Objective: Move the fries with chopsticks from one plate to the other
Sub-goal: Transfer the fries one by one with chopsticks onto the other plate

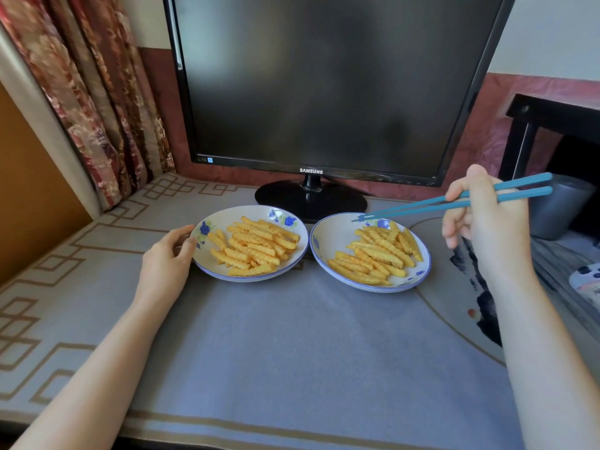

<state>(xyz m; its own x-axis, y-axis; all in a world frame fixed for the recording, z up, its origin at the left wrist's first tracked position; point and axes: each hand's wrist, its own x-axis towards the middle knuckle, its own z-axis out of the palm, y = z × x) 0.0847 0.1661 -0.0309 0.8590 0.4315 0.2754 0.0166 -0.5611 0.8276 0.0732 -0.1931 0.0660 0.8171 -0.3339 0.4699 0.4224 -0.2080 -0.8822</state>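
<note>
Two white plates with blue flowers stand side by side on the table. The left plate carries a heap of crinkle-cut fries. The right plate carries another heap of fries. My left hand holds the left plate's left rim, thumb on the rim. My right hand grips a pair of blue chopsticks. Their tips hover over the far rim of the right plate, above the fries, with nothing between them.
A black monitor on a round stand rises just behind the plates. A patterned grey cloth covers the table. A curtain hangs at the back left. A dark bin and black furniture are on the right.
</note>
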